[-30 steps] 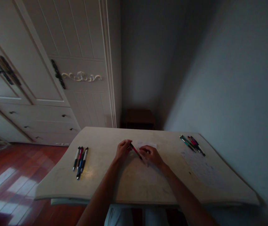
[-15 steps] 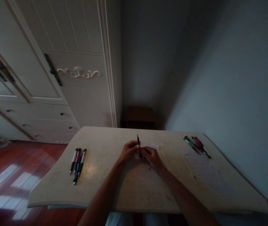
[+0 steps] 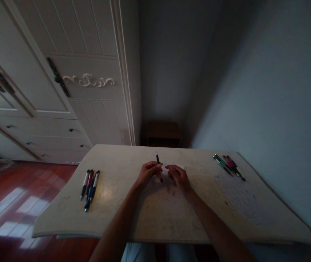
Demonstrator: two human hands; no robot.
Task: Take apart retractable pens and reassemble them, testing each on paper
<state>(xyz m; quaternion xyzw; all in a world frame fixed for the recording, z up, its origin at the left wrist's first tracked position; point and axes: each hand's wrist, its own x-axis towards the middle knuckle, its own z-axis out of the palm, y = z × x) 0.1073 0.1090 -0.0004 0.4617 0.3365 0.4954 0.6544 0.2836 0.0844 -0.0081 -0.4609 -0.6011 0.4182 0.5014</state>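
My left hand [image 3: 147,174] grips a pen [image 3: 158,158] between thumb and fingers over the middle of the table. The pen stands tilted, its silvery tip pointing up and away from me and its red and dark lower end showing below the fingers. To its right is my right hand [image 3: 179,177], apart from the pen, with the index finger stretched toward it and the other fingers bent. I see nothing in the right hand, though its palm side is hidden. A sheet of white paper [image 3: 181,167] lies partly behind the hands.
Several pens [image 3: 90,189] lie in a group on the left of the pale table [image 3: 117,222]. More pens [image 3: 228,165], green, pink and dark, lie at the far right, above a scribbled patch [image 3: 239,198]. A white wardrobe [image 3: 98,120] stands behind left; a wall [image 3: 280,91] borders the right.
My right hand has come off the pen and shifted slightly right. The pen stays in my left hand, and more of its red lower part shows. The camera view has shifted slightly.
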